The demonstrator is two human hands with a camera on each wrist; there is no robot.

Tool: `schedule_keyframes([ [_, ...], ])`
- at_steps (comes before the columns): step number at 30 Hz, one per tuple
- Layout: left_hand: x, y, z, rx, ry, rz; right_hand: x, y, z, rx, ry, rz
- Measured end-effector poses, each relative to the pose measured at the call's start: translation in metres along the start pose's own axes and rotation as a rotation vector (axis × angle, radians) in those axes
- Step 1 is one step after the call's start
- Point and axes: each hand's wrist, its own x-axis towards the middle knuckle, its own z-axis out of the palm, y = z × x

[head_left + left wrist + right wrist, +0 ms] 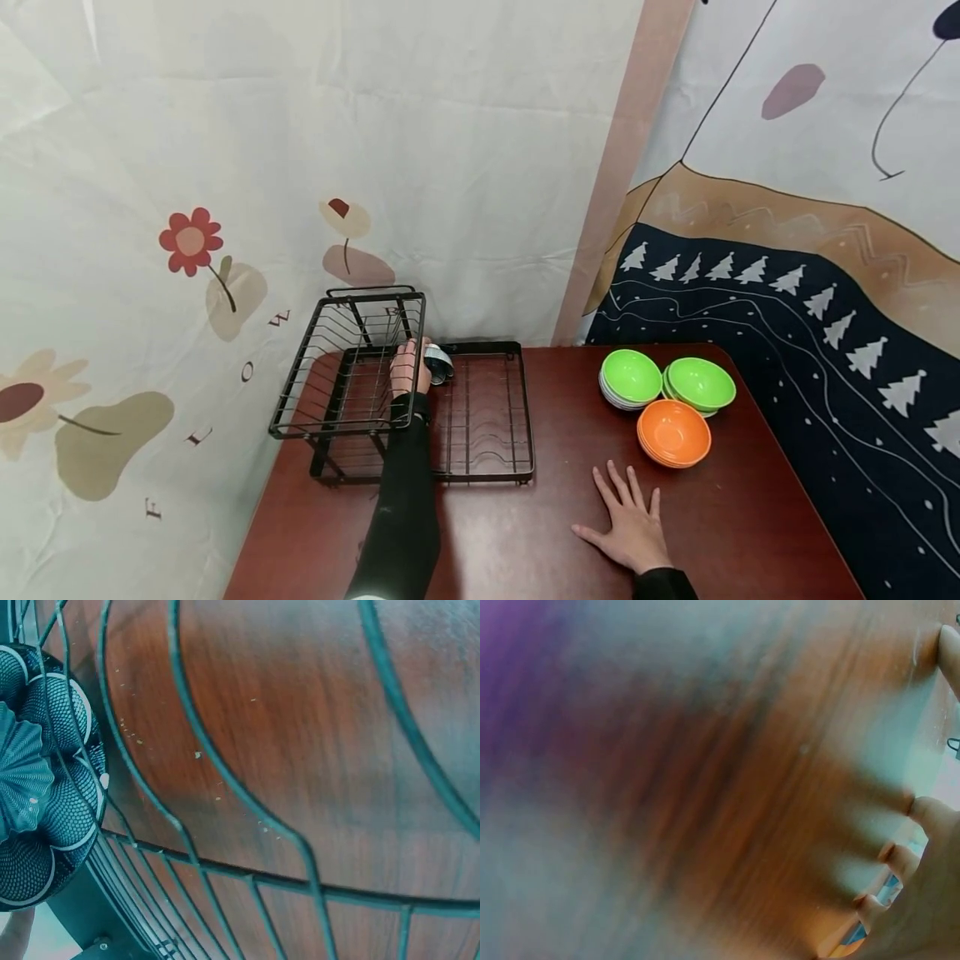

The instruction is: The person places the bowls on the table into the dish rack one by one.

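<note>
Black rack wires [309, 860] across dish [26, 776], green bowls [632, 376]

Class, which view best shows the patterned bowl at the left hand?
The left wrist view: the patterned bowl is largest there, its petal design clear, though rack wires cross and the edge crops it. The head view shows it small, at the left hand; the right wrist view, not recognisably.

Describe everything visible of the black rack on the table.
The black rack looks like metal wire with thicker bars round its edges. It has two levels: a wide, low base with curved wires, and a smaller basket raised over its left side. It stands upright on the brown table. The left hand holds a patterned bowl over the base; whether either touches its wires is unclear.
</note>
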Motion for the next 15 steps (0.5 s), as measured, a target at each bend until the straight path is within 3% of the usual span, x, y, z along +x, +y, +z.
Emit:
schedule_keyframes([
  [1,0.0008,-0.0018,-0.0007,-0.159,-0.097,-0.041,0.0002,0.0001,0.0002,0.002,0.002,-0.002],
  [2,0.0015,-0.0034,-0.0010,-0.233,-0.171,-0.070,0.0004,0.0001,0.0004,0.005,0.003,-0.002],
  [5,0.0029,-0.0069,-0.0006,-0.283,-0.298,-0.114,0.0001,-0.0005,0.0003,0.003,0.021,-0.012],
  [15,0.0033,-0.0070,-0.0064,-0.327,-0.327,-0.146,0.0002,-0.0009,-0.0004,-0.003,-0.004,-0.003],
])
